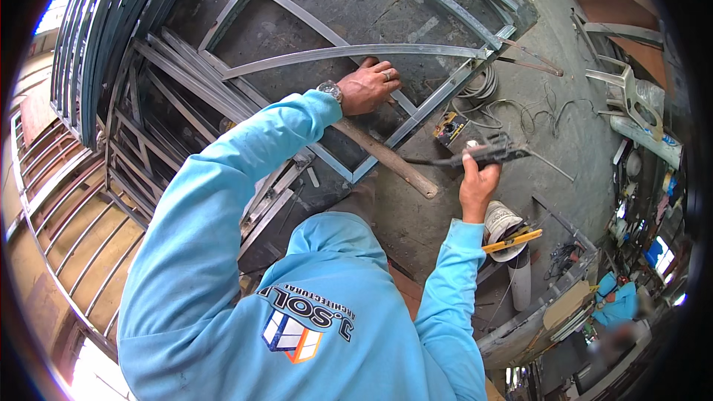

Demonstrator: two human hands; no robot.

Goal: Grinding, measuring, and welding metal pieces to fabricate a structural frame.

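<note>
My left hand (369,87), with a wristwatch and a ring, has its fingers bent around the straight grey metal crossbar (304,22) of a frame on the floor. Just beyond it, a curved metal bar (297,58) spans the frame. To the right, my right hand (479,187) grips a dark welding electrode holder (486,154), from which a thin rod (551,165) sticks out. The rod's tip is apart from the frame. Below my left wrist lies a round wooden stick (390,157), slanting toward the lower right.
A small welding machine (449,130) and coiled cable (479,83) are beside the frame. Curved metal grilles (93,59) are stacked at far left. Near my right forearm are a yellow level (512,240) and a pale pipe (520,282). A white chair (635,96) stands at right.
</note>
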